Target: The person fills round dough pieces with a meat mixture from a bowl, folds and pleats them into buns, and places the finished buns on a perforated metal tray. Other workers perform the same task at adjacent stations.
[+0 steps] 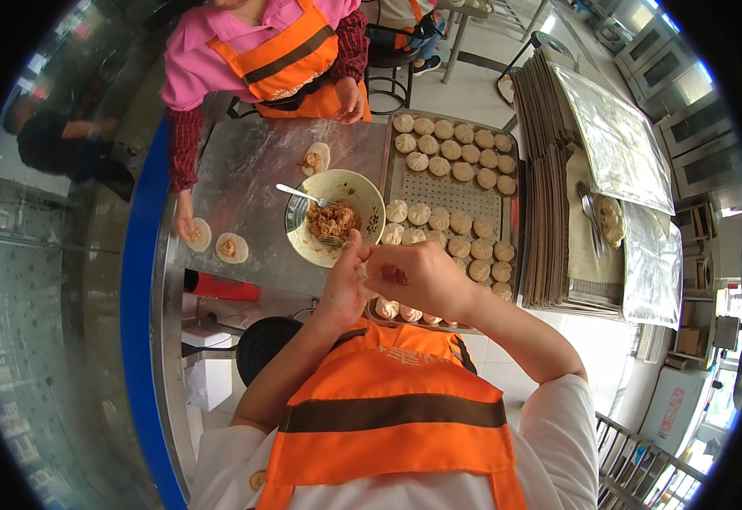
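My left hand (343, 287) and my right hand (419, 274) meet just below a bowl, holding a dough bun (363, 274) between them; the fingers hide most of it. The patterned bowl (371, 191) holds minced filling (334, 220), with a metal spoon (301, 192) in it and another utensil partly sunk in the filling. Right of the bowl, a perforated metal tray (454, 194) bears rows of pleated buns (439, 218). Dough rounds topped with filling lie on the metal table, one (315, 159) above the bowl and one (232, 247) to its left.
Across the floury metal table (243, 166), a co-worker's hand (185, 220) touches another filled dough round (197, 234); the co-worker's other hand (349, 100) is at the far edge. Stacked trays (546, 191) stand at right, topped with utensils (591, 213). A black stool (269, 347) is below the table.
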A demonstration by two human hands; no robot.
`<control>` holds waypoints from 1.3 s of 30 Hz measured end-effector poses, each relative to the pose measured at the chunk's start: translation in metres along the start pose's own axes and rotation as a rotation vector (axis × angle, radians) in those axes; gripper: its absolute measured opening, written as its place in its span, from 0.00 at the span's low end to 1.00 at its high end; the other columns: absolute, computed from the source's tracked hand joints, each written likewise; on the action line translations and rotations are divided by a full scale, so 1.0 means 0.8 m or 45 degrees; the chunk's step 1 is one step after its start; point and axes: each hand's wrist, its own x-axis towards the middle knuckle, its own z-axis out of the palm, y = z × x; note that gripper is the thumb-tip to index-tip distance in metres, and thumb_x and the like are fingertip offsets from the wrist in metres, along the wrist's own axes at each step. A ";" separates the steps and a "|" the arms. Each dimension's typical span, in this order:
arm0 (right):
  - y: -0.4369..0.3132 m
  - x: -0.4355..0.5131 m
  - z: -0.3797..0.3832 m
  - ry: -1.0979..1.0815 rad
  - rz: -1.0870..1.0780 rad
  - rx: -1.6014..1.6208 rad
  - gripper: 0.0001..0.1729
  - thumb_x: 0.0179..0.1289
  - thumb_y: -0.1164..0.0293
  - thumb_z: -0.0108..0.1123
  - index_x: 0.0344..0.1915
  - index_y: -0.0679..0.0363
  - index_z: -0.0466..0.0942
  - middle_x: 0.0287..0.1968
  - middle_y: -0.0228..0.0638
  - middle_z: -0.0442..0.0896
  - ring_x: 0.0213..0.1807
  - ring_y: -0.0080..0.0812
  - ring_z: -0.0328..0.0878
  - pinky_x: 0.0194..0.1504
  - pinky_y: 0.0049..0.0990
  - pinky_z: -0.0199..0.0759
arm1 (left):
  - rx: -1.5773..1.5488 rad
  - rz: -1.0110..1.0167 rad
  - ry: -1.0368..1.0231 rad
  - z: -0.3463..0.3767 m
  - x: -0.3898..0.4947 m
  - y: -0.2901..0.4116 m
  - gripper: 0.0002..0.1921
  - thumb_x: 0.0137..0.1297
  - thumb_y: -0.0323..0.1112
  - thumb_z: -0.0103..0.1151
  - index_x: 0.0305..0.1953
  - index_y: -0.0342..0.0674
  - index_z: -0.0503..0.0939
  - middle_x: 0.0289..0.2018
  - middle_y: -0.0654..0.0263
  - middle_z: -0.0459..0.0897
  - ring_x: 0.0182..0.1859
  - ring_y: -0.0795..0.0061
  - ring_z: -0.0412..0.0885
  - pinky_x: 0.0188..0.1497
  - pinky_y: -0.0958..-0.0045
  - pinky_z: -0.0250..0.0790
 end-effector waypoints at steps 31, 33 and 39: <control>-0.013 -0.012 -0.011 0.023 0.034 -0.153 0.09 0.55 0.74 0.62 0.37 0.59 0.74 0.38 0.38 0.82 0.33 0.42 0.83 0.32 0.33 0.78 | -0.198 -0.010 -0.007 0.004 0.004 0.003 0.33 0.75 0.63 0.35 0.45 0.36 0.78 0.36 0.63 0.83 0.38 0.70 0.83 0.40 0.69 0.77; -0.010 -0.012 -0.008 0.041 -0.049 -0.182 0.10 0.56 0.72 0.63 0.39 0.59 0.76 0.38 0.37 0.83 0.33 0.42 0.83 0.33 0.33 0.78 | -0.084 0.034 0.095 0.007 0.003 0.001 0.33 0.74 0.64 0.35 0.45 0.36 0.78 0.37 0.62 0.83 0.39 0.71 0.83 0.40 0.69 0.76; 0.001 -0.010 -0.013 0.070 -0.316 -0.266 0.12 0.57 0.70 0.65 0.41 0.58 0.77 0.38 0.38 0.84 0.33 0.41 0.83 0.32 0.36 0.78 | -0.369 -0.158 -0.023 0.001 0.008 0.002 0.30 0.76 0.59 0.39 0.43 0.34 0.79 0.35 0.63 0.83 0.34 0.74 0.82 0.37 0.73 0.75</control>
